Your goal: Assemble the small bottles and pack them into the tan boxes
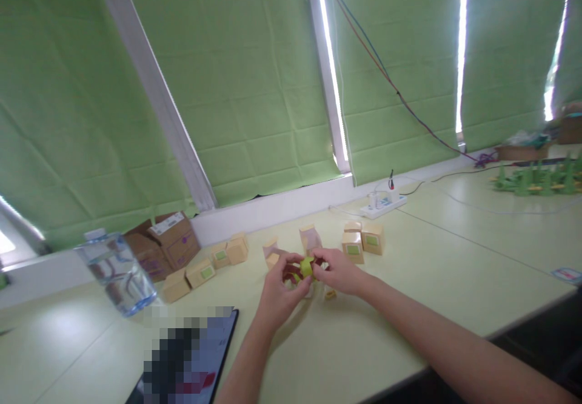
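Near the middle of the table, my left hand (284, 292) curls around a small yellow-green and dark red object (306, 267). From the other side, the fingers of my right hand (339, 270) pinch the same object. Its exact kind is too small and too covered by fingers to make out. Just behind the hands stand small tan cardboard boxes with raised flaps, one flap (310, 238) above the fingers and another box (271, 252) to its left. A little yellow piece (330, 293) lies under my right hand.
Closed small boxes with green labels stand at right (353, 247) and left (200, 272). Farther left are a large water bottle (119, 273) and a brown carton (166, 243). A tablet (200, 355) lies in front. A power strip (384, 205) and green spiky pieces (541, 178) are at the back right.
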Demonstrator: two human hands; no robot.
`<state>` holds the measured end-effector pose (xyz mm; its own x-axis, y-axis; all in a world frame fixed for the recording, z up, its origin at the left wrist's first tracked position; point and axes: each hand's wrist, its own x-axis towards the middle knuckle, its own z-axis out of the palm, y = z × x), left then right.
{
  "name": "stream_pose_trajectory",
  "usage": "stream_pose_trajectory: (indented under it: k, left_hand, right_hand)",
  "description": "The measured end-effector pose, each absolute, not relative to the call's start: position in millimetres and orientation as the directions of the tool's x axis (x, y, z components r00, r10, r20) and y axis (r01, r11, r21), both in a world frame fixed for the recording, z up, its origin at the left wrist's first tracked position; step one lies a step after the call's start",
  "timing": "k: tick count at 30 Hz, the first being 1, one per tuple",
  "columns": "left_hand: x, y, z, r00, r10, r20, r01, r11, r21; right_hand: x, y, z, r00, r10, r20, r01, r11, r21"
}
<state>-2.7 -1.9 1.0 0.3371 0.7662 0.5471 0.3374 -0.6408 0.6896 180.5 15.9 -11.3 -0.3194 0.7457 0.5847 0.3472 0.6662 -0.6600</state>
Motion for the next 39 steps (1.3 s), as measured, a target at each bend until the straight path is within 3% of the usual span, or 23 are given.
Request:
stream_pose_trajectory:
  k: [7, 10, 14, 19, 24, 29, 34, 39]
  left_hand:
    - [-14, -6, 13, 0.273, 0.738, 0.616, 0.247, -0.673, 0.697]
    - [-16, -13, 18, 0.372, 0.668, 0.645, 0.376, -0.744, 0.553]
    - [-4, -27, 18, 0.547, 0.633, 0.548, 0.517, -0.770, 0.373]
    - [12, -36, 14, 0.719, 0.567, 0.402, 0.521, -0.823, 0.228]
    - [14, -35, 11, 0.748, 0.574, 0.334, 0.572, -0.812, 0.117]
    - [8, -29, 5, 0.706, 0.622, 0.339, 0.622, -0.774, 0.124]
    - [3, -24, 2, 0.667, 0.632, 0.395, 0.627, -0.762, 0.160]
    - [3, -22, 2, 0.613, 0.660, 0.434, 0.650, -0.734, 0.197]
  right_hand:
    - [209, 25, -5, -0.228, 0.747, 0.625, 0.549, 0.629, -0.551]
    - [216, 24, -5, -0.290, 0.800, 0.526, 0.680, 0.559, -0.475]
    - [220, 25, -11, -0.370, 0.842, 0.393, 0.756, 0.519, -0.399]
    - [222, 28, -9, -0.318, 0.866, 0.386, 0.770, 0.473, -0.428]
    - [217, 25, -7, -0.312, 0.836, 0.452, 0.709, 0.521, -0.475]
    - [213, 26, -5, -0.247, 0.803, 0.543, 0.665, 0.548, -0.507]
    - [234, 38, 12, -0.049, 0.818, 0.573, 0.730, 0.421, -0.538]
    - [273, 40, 20, -0.167, 0.869, 0.466, 0.880, 0.344, -0.326]
